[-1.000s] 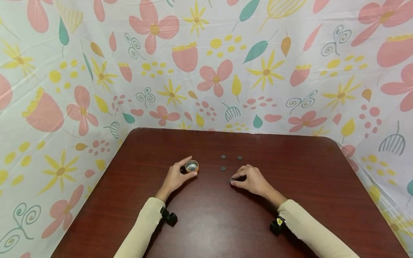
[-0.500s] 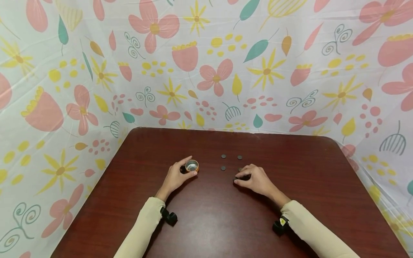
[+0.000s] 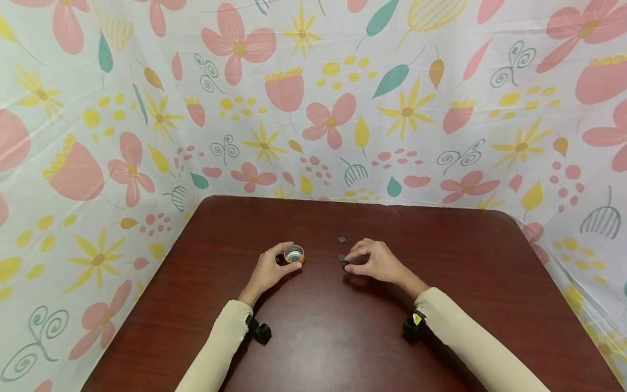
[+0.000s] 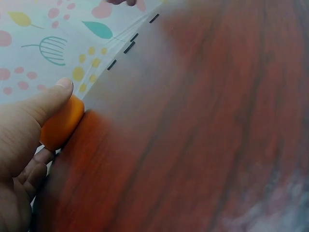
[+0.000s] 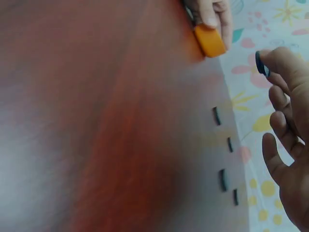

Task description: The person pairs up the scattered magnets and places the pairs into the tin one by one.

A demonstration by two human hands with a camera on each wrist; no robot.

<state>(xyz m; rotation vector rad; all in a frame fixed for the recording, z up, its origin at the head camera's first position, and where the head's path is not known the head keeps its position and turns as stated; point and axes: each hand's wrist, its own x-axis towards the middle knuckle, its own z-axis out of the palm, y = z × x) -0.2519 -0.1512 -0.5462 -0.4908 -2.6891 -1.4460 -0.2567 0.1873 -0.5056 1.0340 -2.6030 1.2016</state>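
My left hand [image 3: 266, 272] grips a small round orange tin [image 3: 295, 254] with a bare silver inside, thumb on the near side and fingers round the far side. Its orange wall [image 4: 65, 123] shows in the left wrist view, low at the tabletop. To the right, my right hand [image 3: 379, 264] pinches a dark flat disc [image 5: 262, 64] between thumb and forefinger, held up over the table; the other fingers are loosely bent. Beyond the held disc, two like discs lie on the table, one dark disc [image 3: 342, 239] farther back and another disc [image 3: 341, 257] nearer.
The brown wooden table [image 3: 313, 326] has rounded far corners. A flower-printed cloth [image 3: 328, 120] hangs behind it and along its sides. Seen edge-on in the right wrist view, several dark discs [image 5: 222, 180] lie on the tabletop. Each wrist wears a black camera mount [image 3: 259, 331].
My right hand has lifted the dark disc off the table and moved left and farther back, towards the tin. My left hand keeps its hold on the tin. The head view has shifted slightly.
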